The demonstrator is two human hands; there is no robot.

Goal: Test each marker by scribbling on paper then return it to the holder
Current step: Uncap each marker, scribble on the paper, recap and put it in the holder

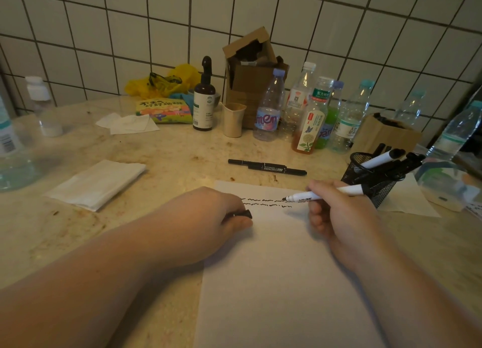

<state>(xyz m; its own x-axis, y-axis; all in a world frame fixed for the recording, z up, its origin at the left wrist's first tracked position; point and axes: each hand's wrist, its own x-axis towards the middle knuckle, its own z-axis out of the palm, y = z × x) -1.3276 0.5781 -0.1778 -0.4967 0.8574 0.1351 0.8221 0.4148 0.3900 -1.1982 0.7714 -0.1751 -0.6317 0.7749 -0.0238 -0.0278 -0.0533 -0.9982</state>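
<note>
A white-barrelled marker (320, 195) with a black tip lies nearly level, tip pointing left and touching the right end of the upper of two wavy black lines (266, 202) on the far part of a white paper sheet (281, 282). Its black cap (243, 214) sits over the sheet's left edge. The black mesh holder (370, 176), right of the sheet, contains several markers. Two black markers (268, 166) lie side by side beyond the sheet.

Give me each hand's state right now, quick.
Left hand: closed around a black marker cap, resting on the paper.
Right hand: holding the white marker, tip at the scribbled lines.
</note>
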